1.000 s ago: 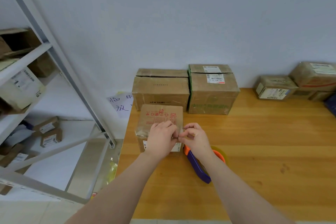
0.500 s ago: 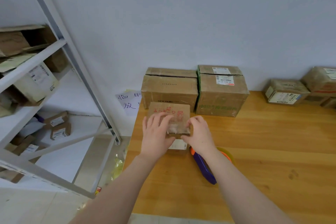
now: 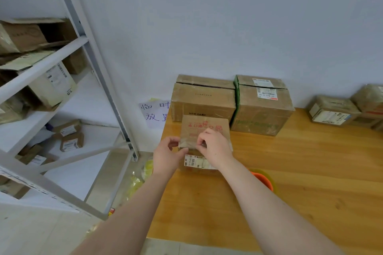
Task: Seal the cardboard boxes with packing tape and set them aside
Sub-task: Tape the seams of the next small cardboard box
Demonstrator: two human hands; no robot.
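A small cardboard box (image 3: 204, 128) with red print on top and a barcode label on its near face stands near the left end of the wooden table (image 3: 300, 172). My left hand (image 3: 169, 156) grips the box's near left corner, thumb on the front face. My right hand (image 3: 214, 145) lies over the near top edge with its fingertips curled, pinching at the tape there. The orange tape dispenser (image 3: 262, 178) with its roll lies on the table behind my right forearm, mostly hidden.
Two larger taped boxes (image 3: 204, 99) (image 3: 263, 105) stand against the wall behind the small one. More small parcels (image 3: 331, 111) sit at the far right. A metal shelf rack (image 3: 62, 80) with boxes stands left of the table, with a handwritten paper sign (image 3: 155, 112) between them.
My left hand slid from the box top down to its near left corner. My right hand moved left onto the near top edge. The view shifted right.
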